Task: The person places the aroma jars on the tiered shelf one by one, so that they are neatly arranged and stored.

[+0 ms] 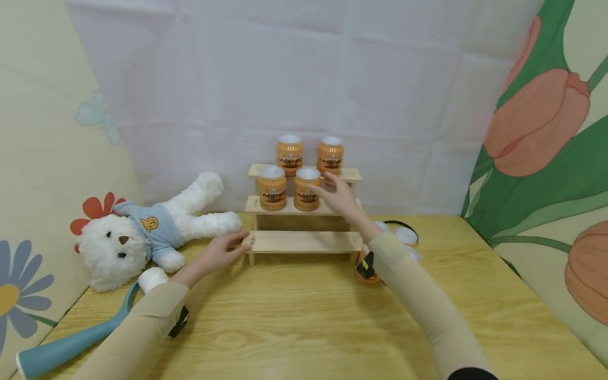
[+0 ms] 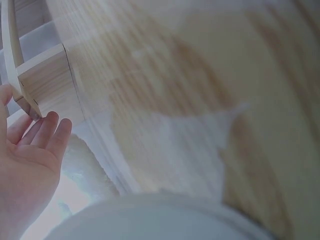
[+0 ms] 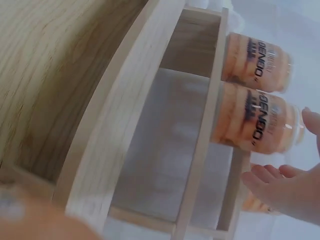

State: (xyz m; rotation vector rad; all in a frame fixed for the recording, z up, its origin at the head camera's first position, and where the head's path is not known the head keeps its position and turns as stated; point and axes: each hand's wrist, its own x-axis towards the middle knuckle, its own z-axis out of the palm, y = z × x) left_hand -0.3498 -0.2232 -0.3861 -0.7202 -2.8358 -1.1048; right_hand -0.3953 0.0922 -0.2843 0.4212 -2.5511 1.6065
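Observation:
A three-step wooden stand bears orange jars with white lids, two on the top step and two on the middle one; its bottom step is bare. My left hand holds the left end of the bottom step. In the left wrist view, the thumb and fingers lie on either side of that board end. My right hand is spread beside the right jar on the middle step. The right wrist view shows its thumb by the lid of this jar, the other fingers apart from the jar.
A white plush toy lies at the left, near a blue-handled lint roller with a white roll. Right of the stand, partly behind my right forearm, are more white-lidded jars and an orange jar. A white cloth hangs behind.

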